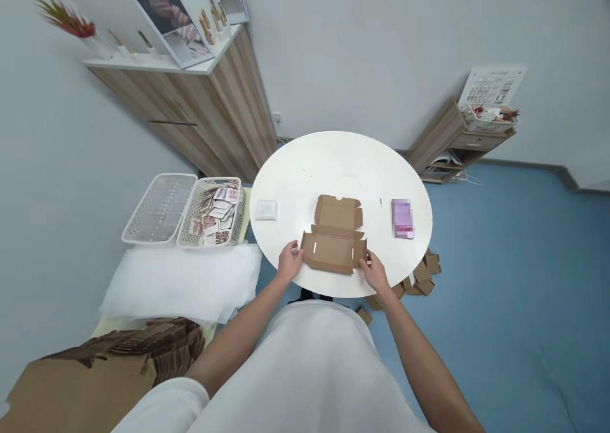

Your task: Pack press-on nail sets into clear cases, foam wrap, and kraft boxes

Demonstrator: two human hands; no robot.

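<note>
Left hand (290, 262) holds the cardboard mailer (332, 251) at nine o'clock, right hand (375, 273) at three; twelve-o'clock lid (337, 214) not yet folded.

Plain brown cardboard box (333, 250), white round table (328, 166), purple-and-pink packet (403, 218), blue floor (500, 261), wood-grain cabinet (229, 96).

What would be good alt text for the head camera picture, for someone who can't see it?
A person's left hand and right hand touch opposite sides of an opened-out brown cardboard box on a white table. A pixelated purple item lies to its right, a small clear packet to its left; farther left, a white basket holds printed cards.
</note>
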